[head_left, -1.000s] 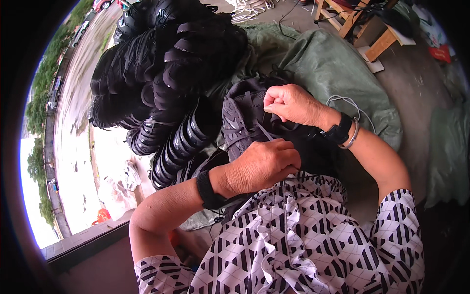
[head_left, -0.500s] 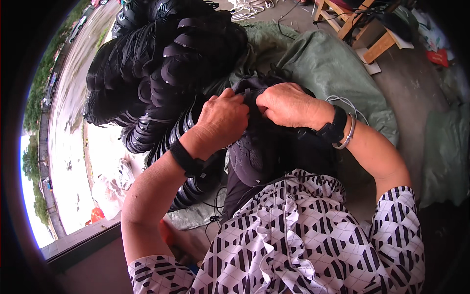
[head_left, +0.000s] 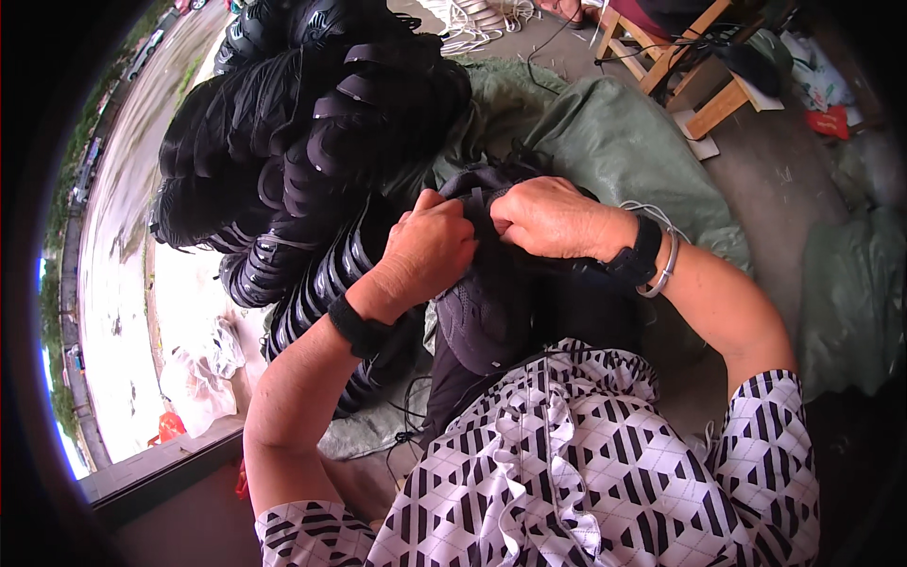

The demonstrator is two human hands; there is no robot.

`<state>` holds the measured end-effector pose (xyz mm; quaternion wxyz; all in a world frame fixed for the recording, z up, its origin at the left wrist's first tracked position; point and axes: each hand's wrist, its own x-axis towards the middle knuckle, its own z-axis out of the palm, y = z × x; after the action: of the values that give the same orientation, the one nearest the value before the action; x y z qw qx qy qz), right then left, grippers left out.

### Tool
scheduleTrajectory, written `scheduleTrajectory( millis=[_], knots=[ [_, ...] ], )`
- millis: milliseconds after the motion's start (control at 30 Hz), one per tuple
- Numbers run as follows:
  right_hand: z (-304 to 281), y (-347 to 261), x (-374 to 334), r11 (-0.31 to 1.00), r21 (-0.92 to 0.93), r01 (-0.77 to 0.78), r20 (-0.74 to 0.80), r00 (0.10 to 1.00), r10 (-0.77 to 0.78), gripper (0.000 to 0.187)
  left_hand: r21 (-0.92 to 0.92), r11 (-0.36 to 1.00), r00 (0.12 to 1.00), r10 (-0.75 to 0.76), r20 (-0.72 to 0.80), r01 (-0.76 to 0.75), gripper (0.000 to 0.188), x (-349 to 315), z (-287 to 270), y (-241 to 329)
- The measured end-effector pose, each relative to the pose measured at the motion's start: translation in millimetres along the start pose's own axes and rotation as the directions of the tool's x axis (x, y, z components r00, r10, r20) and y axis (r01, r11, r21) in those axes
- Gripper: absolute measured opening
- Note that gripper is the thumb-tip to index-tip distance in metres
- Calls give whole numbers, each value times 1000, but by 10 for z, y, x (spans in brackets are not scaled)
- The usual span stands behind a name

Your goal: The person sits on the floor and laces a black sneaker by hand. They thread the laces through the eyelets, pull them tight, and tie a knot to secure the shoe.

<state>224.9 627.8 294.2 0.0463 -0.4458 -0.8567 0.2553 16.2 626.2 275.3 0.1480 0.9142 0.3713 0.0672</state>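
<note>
A dark grey-black shoe upper (head_left: 477, 326) lies across my lap with its rounded toe toward me. My left hand (head_left: 430, 244) is closed, its fingers pinched at the left side of the upper's opening. Opposite it, my right hand (head_left: 557, 219) is also closed, with thumb and fingers pressed together at the right side of the opening. Whether either one grips a lace or only the upper's edge is hidden by the fingers. Close by on the left rises a big pile of black shoe uppers (head_left: 326, 142), nested in rows.
A green woven sheet (head_left: 633, 142) spreads beneath and beyond my lap. White cord (head_left: 482, 21) lies in a heap at the far side, near a wooden stool (head_left: 713, 109). Plastic bags (head_left: 198, 387) sit at the left by the doorway sill.
My view has shifted slightly, so the pile and stool sit a little further left. Both hands stay at the shoe upper's opening with nearly the same closed pose.
</note>
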Motion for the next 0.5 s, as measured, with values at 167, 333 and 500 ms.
scheduleTrajectory(
  millis=[167, 333, 500],
  knots=[
    [-61, 136, -49, 993, 96, -72, 88, 994, 63, 9, 7, 1000, 999, 14, -39, -13, 12, 8, 74, 52],
    [14, 78, 49, 998, 7, 59, 28, 998, -60, 11, -1, 1000, 1000, -9, -30, 9, 12, 12, 56, 39],
    [76, 34, -73, 996, 86, -20, -60, 998, 25, 11, -1, 997, 994, -80, 71, 80, 15, 17, 8, 54]
  ],
)
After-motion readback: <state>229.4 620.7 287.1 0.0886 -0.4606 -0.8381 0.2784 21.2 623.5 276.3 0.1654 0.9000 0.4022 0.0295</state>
